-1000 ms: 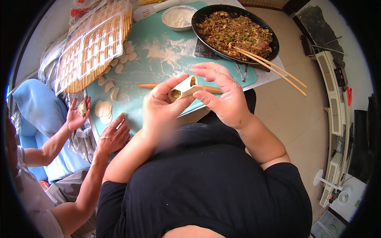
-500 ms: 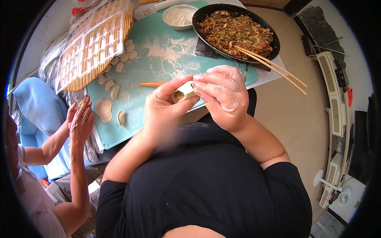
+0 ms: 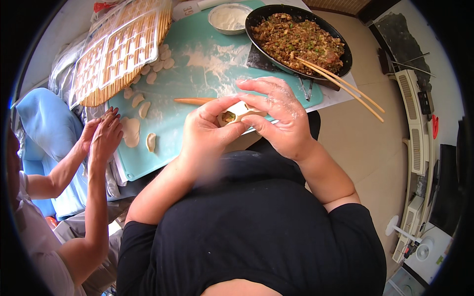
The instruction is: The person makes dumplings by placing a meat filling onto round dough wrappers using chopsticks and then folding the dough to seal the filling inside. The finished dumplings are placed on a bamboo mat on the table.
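Above the near edge of the teal mat, both my hands hold a half-folded dumpling. Its middle is pinched, and filling shows through the opening on its left side. My left hand is closed on its left end, thumb below and fingers above. With thumb and fingers my right hand, dusted with flour, grips the right end; its upper finger is raised. Behind my left hand lies a tapered wooden rolling pin, partly hidden. Folded dumplings and flat dough wrappers lie on the mat's left side.
A black pan of minced filling stands far right, chopsticks jutting over its edge. Beside it sits a flour bowl. Far left is a slatted tray under clear plastic holders. Another person's hands are at the mat's left edge.
My right hand has lowered slightly and its upper fingers have spread apart. More of the dumpling's right side shows. The other person's hands have moved right, toward the wrappers. The view has shifted slightly.
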{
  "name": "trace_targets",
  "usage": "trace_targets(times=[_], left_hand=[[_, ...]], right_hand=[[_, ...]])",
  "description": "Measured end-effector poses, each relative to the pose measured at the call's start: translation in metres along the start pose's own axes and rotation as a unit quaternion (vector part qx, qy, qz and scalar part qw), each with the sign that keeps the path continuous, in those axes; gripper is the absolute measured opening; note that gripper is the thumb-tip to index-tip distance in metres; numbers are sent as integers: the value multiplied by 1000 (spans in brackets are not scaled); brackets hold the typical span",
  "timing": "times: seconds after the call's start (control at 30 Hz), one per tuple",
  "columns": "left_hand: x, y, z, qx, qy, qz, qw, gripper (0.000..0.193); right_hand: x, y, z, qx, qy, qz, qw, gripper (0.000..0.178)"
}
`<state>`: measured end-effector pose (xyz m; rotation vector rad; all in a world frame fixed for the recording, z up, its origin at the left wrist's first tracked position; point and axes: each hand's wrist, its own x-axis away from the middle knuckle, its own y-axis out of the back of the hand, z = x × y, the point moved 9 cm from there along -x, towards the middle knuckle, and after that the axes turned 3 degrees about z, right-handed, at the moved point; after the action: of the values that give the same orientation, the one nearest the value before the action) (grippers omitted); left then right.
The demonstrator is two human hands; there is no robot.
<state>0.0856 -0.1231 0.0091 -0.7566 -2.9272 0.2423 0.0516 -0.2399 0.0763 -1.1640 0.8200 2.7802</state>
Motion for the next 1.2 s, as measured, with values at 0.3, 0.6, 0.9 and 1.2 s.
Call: trace_targets(times=[0.3,0.6,0.9,1.2], left_hand=[[0,-3,1,-26,-12,17,999,36],[-3,-10,-1,-14,26,56,998,42],[-7,-3,-2,18,-27,54,998,43],[-9,9,-40,-225,-217,24,950,51]], right_hand=[[-3,5,7,52,60,1,997,20],[3,6,15,68,98,-38,992,17],[16,-13,-26,-244,-104,-52,963,45],[37,-55,-50,-562,-381,76,730,53]])
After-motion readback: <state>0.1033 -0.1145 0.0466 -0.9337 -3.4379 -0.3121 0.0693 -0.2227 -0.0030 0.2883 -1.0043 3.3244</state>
